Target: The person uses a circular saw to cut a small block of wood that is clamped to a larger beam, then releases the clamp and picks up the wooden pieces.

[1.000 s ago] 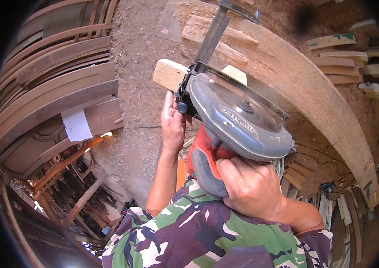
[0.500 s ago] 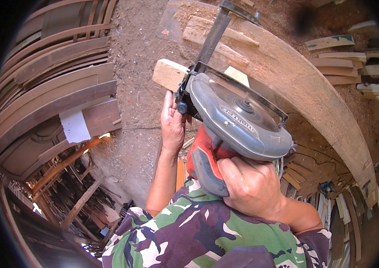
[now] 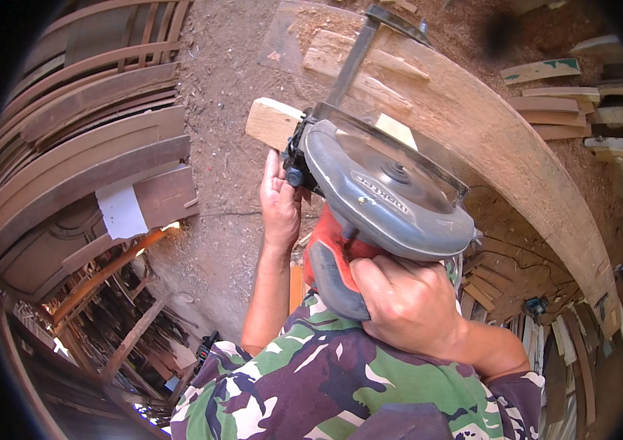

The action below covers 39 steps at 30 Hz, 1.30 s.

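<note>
The right hand (image 3: 407,304) has its fingers clamped around the red handle of a circular saw (image 3: 388,194), held up close to the chest. The left hand (image 3: 281,202), fingers together, presses against the saw's black front fitting beside a pale wooden block (image 3: 271,122). The round grey guard is smooth metal; behind it curves a broad, rough, sawdust-covered plank (image 3: 517,158).

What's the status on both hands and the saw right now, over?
Right hand gripping the circular saw by its red handle. Left hand at the saw's front, by the wood block. Curved wooden arch just beyond the saw.
</note>
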Tool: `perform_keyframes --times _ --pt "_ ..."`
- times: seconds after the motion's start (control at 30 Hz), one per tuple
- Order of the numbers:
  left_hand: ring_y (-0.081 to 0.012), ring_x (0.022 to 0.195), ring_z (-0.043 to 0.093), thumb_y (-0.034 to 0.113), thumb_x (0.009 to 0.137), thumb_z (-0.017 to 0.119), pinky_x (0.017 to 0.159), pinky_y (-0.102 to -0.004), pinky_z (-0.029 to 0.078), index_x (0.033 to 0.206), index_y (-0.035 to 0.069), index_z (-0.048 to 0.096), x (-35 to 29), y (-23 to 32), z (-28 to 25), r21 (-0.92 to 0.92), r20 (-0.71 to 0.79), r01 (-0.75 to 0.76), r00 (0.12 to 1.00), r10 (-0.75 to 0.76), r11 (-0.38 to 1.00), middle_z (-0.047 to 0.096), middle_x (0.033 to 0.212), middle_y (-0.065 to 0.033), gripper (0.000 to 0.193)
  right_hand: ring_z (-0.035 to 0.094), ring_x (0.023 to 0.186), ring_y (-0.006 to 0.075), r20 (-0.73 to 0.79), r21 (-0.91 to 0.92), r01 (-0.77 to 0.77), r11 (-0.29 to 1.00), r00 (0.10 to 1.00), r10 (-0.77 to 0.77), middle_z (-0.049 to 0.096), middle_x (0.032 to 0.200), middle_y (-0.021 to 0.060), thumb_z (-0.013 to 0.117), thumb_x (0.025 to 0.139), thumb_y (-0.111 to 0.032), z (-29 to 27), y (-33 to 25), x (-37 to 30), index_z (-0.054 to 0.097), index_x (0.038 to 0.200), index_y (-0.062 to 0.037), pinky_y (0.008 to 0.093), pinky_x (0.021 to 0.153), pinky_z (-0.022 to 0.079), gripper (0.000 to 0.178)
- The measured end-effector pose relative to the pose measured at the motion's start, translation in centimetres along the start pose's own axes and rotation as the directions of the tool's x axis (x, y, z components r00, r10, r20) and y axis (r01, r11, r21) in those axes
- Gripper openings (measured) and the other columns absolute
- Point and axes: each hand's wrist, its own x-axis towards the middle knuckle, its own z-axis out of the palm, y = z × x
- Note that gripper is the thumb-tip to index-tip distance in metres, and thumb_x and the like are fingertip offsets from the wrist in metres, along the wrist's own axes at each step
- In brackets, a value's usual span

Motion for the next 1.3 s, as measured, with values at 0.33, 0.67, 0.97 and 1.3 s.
perform_keyframes --times 0.33,0.67,0.97,1.3 --pt "-0.0076 0.093 0.066 0.021 0.110 0.059 0.066 -0.0239 0.052 0.171 -0.004 0.010 1.9 1.4 -1.2 0.022 -0.023 -0.057 0.998 0.057 0.998 0.068 0.132 -0.0068 0.081 0.067 0.058 0.0231 -0.026 -0.007 0.014 1.000 1.000 -0.014 0.060 0.070 0.0061 0.068 0.082 -0.010 1.4 -0.6 2.6 0.068 0.097 -0.0065 0.0378 0.052 0.055 0.015" --pt "-0.0102 0.102 0.067 0.014 0.111 0.050 0.071 -0.0242 0.054 0.167 -0.001 0.028 6.3 3.4 -6.2 -0.023 0.002 -0.043 0.999 0.043 0.999 0.065 0.137 -0.0077 0.062 0.070 0.058 0.0296 -0.012 -0.009 -0.006 1.000 1.000 0.006 0.063 0.070 0.0097 0.066 0.087 -0.011 4.2 -3.4 8.6 0.064 0.099 -0.0052 0.0449 0.053 0.057 0.014" --pt "-0.0211 0.122 0.067 0.030 0.113 0.055 0.101 -0.0378 0.058 0.158 0.001 0.038 8.6 7.0 -13.2 -0.102 0.015 -0.067 0.998 0.069 0.993 0.062 0.139 -0.0133 0.056 0.074 0.060 0.0280 -0.017 -0.154 0.116 0.981 0.993 -0.121 0.070 0.067 0.0118 0.063 0.088 -0.013 8.1 -6.9 13.7 0.067 0.103 -0.0033 0.0424 0.053 0.058 0.018" --pt "-0.0190 0.121 0.066 0.026 0.113 0.054 0.101 -0.0353 0.056 0.160 -0.001 0.035 4.5 4.2 -21.6 0.011 0.108 -0.034 0.994 0.033 0.999 0.062 0.139 -0.0123 0.057 0.073 0.075 0.0225 0.063 -0.288 0.139 0.947 0.990 -0.126 0.068 0.082 0.0080 0.066 0.084 -0.013 12.1 -15.0 8.3 0.070 0.107 -0.0014 0.0352 0.062 0.058 0.027"
